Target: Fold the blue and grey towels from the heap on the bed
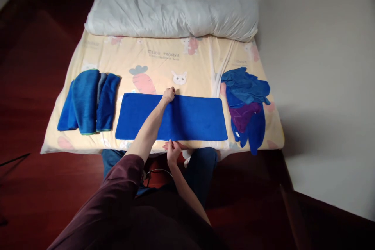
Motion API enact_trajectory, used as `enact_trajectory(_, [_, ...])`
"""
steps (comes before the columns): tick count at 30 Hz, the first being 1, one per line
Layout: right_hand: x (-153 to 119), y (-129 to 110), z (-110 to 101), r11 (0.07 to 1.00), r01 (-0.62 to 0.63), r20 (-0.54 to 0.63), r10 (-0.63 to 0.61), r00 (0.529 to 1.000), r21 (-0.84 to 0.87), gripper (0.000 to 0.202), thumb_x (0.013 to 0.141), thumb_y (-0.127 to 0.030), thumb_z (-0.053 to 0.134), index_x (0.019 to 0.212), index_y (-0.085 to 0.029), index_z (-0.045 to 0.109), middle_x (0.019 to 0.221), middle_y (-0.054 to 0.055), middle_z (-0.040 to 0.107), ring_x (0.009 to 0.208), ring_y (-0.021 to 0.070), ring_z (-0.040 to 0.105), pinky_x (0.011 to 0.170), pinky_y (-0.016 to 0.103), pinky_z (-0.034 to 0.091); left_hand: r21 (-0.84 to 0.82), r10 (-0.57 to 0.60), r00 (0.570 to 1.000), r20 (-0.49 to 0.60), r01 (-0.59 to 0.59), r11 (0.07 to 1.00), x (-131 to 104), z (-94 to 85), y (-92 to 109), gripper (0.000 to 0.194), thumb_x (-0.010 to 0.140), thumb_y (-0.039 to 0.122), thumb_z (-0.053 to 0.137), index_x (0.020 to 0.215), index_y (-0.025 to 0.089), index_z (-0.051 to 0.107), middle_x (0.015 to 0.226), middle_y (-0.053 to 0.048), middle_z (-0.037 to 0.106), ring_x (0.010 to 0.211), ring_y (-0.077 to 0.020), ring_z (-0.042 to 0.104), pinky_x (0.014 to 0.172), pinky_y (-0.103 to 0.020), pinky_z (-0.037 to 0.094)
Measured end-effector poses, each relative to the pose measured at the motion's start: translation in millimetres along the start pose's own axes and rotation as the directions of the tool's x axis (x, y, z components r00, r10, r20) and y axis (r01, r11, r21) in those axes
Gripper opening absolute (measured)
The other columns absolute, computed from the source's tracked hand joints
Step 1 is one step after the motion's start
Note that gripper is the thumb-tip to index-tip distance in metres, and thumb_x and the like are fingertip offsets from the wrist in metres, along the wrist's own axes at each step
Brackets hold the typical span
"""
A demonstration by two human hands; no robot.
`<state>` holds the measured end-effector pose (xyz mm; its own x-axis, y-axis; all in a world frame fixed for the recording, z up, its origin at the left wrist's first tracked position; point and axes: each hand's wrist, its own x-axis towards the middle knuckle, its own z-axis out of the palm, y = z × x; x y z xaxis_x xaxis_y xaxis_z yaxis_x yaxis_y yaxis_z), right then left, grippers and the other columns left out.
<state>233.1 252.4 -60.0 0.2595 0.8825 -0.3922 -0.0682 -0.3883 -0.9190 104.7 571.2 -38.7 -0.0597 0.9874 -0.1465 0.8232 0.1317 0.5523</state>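
A blue towel [199, 119] lies flat and wide on the bed near its front edge. My left hand [169, 95] reaches across it and pinches its far edge around the middle. At the near edge, my right hand [172, 150] pinches the cloth opposite, some of its fingers spread under or beside the edge. A shallow crease runs through the towel between the two hands.
Folded blue and teal towels [84, 101] sit at the left of the bed. Crumpled blue and purple cloths [246, 109] are piled at the right. A grey-white quilt [175, 4] covers the back of the patterned bed [114, 56]. A wall [316, 66] stands at the right.
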Motion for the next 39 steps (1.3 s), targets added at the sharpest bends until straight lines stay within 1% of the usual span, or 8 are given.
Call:
enact_trajectory(6, [1.3,-0.9,-0.9,0.999,0.012,0.009,-0.012,1.0,-0.043,0.049,0.091,-0.064,0.062,0.07,-0.02,0.062,0.078,0.011,0.079,0.055,0.0197,0.073,0.053,0.027,0.06,-0.011,0.021,0.999,-0.025,-0.022,1.0,-0.7,1.8,-2.2,0.028,0.094,0.01,0.05,0.116,0.011,0.066,0.111,-0.019,0.074,0.101,-0.0257,0.068,0.094,-0.035,0.052])
enact_trajectory(10, [-0.4,-0.9,-5.3,0.994,0.032,0.032,-0.029,0.999,-0.108,0.051,0.091,-0.066,0.061,0.07,-0.019,0.062,0.077,0.011,0.079,0.057,0.0209,0.074,0.06,0.03,0.063,-0.034,0.044,0.997,-0.065,-0.046,0.998,-0.5,3.2,-4.1,0.028,0.093,0.009,0.049,0.116,0.012,0.066,0.107,-0.017,0.074,0.1,-0.0253,0.068,0.093,-0.034,0.051])
enact_trajectory(15, [-1.8,0.3,-5.3,0.992,0.033,0.035,-0.029,0.999,-0.124,0.053,0.091,-0.069,0.058,0.071,-0.02,0.058,0.078,0.01,0.08,0.056,0.0215,0.073,0.058,0.03,0.062,-0.108,0.001,0.998,-0.068,-0.008,0.994,-0.9,5.8,-4.2,0.025,0.092,0.007,0.052,0.11,0.012,0.068,0.104,-0.018,0.074,0.098,-0.0267,0.068,0.093,-0.035,0.05])
enact_trajectory(23, [-3.6,0.9,-9.4,0.989,0.023,0.051,-0.015,0.999,-0.147,0.049,0.09,-0.067,0.059,0.07,-0.022,0.058,0.078,0.009,0.079,0.062,0.0225,0.075,0.064,0.032,0.063,-0.093,0.037,0.994,-0.101,-0.047,0.995,0.6,2.4,-4.4,0.03,0.09,0.005,0.05,0.113,0.011,0.068,0.1,-0.017,0.074,0.095,-0.026,0.068,0.091,-0.035,0.05])
enact_trajectory(27, [-7.4,1.0,-6.7,0.994,0.004,-0.047,-0.009,0.999,-0.105,0.05,0.086,-0.068,0.061,0.086,-0.018,0.065,0.078,0.009,0.079,0.066,0.0234,0.076,0.062,0.031,0.062,-0.102,0.038,0.995,-0.098,-0.048,0.994,-2.1,-0.8,-2.3,0.029,0.09,0.006,0.05,0.111,0.011,0.069,0.099,-0.017,0.075,0.094,-0.026,0.068,0.092,-0.035,0.051])
enact_trajectory(31, [-10.3,-4.0,0.0,1.0,-0.027,-0.135,0.028,0.99,0.008,0.051,0.085,-0.065,0.064,0.098,-0.016,0.064,0.079,0.01,0.079,0.068,0.0247,0.077,0.067,0.034,0.064,-0.102,0.046,0.995,-0.089,-0.055,0.993,-3.6,-10.0,5.0,0.029,0.09,0.008,0.051,0.11,0.01,0.072,0.101,-0.018,0.076,0.098,-0.0268,0.07,0.094,-0.036,0.051])
enact_trajectory(34, [-10.6,-11.7,3.2,0.999,0.011,-0.18,-0.005,0.984,0.036,0.047,0.086,-0.061,0.067,0.099,-0.016,0.063,0.078,0.009,0.078,0.068,0.0235,0.077,0.069,0.035,0.064,-0.117,0.051,0.996,-0.076,-0.059,0.991,-5.9,-21.2,13.4,0.029,0.09,0.008,0.052,0.109,0.01,0.073,0.099,-0.017,0.077,0.097,-0.0261,0.071,0.095,-0.035,0.052])
enact_trajectory(39, [-14.1,-23.3,-4.4,0.995,0.096,-0.231,-0.09,0.969,0.014,0.048,0.085,-0.052,0.072,0.114,-0.015,0.065,0.097,0.011,0.078,0.081,0.0213,0.077,0.075,0.033,0.065,-0.145,0.052,0.994,-0.093,-0.065,0.987,-16.7,-48.6,29.1,0.028,0.089,0.009,0.054,0.106,0.011,0.076,0.103,-0.016,0.079,0.098,-0.0252,0.072,0.095,-0.034,0.053])
